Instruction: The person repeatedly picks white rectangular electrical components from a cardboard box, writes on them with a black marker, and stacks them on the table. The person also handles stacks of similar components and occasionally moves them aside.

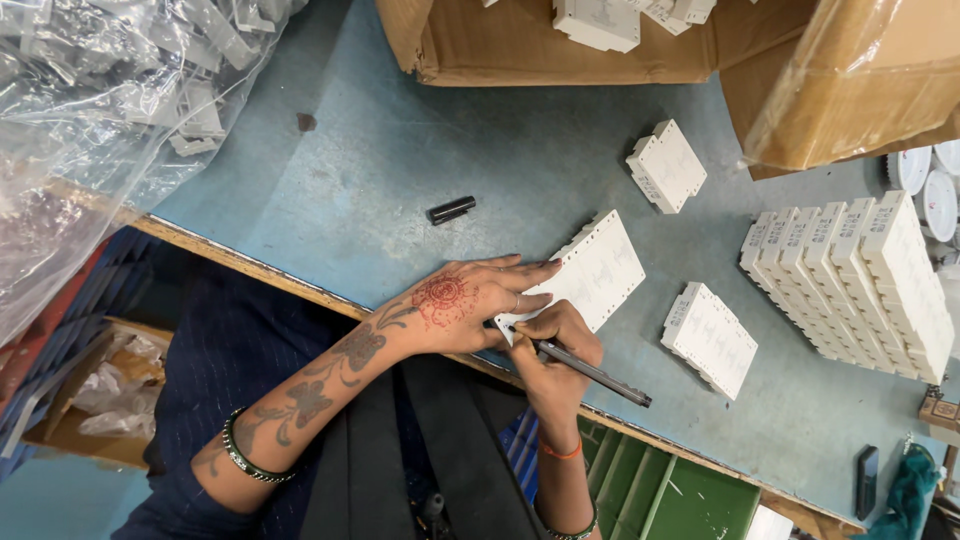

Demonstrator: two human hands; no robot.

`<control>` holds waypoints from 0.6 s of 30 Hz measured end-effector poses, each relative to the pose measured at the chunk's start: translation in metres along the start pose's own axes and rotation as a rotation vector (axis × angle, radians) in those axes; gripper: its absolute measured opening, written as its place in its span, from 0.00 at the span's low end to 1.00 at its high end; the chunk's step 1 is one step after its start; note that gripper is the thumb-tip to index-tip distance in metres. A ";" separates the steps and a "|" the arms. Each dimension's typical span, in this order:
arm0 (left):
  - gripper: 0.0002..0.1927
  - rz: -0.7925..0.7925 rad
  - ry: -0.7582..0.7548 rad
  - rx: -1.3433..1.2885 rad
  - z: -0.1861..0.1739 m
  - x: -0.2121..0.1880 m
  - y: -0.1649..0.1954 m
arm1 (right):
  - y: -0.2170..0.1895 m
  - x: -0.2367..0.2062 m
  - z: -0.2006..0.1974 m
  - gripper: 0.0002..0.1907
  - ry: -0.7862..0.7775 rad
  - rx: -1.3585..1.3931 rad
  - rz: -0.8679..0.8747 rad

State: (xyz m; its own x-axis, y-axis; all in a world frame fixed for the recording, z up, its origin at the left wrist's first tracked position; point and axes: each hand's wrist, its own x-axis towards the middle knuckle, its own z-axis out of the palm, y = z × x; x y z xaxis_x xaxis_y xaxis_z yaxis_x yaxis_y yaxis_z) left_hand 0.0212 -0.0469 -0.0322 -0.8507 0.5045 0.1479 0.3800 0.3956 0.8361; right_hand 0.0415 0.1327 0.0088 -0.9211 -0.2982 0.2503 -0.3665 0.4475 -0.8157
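your blue-grey table [420,150] fills most of the view, with a brown cardboard box [560,50] at its far edge holding more white parts, and a clear plastic bag [100,100] of grey-white pieces slumped at the far left. to your right a row of white modules [850,285] stands packed side by side, touching one another. two loose white modules lie apart from that row: one [667,165] further up the table, one [710,338] just right of your hands. the white module you are working on [590,272] lies flat near the table's front edge. your left hand [465,300] rests on it, fingers stretched out flat and pressing its near-left part down, gripping nothing. your right hand [555,345] is closed around a dark pen [590,370], its tip touching the module's near corner, the barrel pointing away to the right. the black pen cap [452,209] lies alone on the table, well apart from your hands
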 end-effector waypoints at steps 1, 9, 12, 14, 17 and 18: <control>0.33 -0.003 -0.007 0.006 0.000 0.000 0.000 | 0.000 0.000 0.000 0.05 0.001 -0.011 0.007; 0.34 -0.011 -0.015 0.018 -0.001 0.001 0.000 | 0.001 0.000 -0.001 0.05 -0.010 -0.019 0.002; 0.33 -0.004 0.002 0.016 0.000 0.000 0.001 | 0.001 -0.002 -0.002 0.04 0.016 -0.015 0.028; 0.34 0.003 0.006 0.013 0.000 0.000 0.001 | 0.001 -0.002 -0.002 0.04 0.027 -0.012 0.047; 0.34 -0.001 0.012 0.006 0.000 0.000 0.001 | 0.001 -0.002 -0.002 0.04 0.018 -0.019 0.047; 0.34 -0.003 0.014 0.004 0.000 0.000 0.000 | 0.001 -0.002 -0.002 0.04 0.018 -0.019 0.042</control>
State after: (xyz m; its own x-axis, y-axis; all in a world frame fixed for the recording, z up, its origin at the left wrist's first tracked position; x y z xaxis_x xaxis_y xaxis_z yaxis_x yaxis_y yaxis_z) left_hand 0.0218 -0.0468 -0.0320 -0.8568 0.4927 0.1524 0.3786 0.4002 0.8346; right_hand 0.0424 0.1354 0.0086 -0.9381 -0.2632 0.2253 -0.3293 0.4754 -0.8158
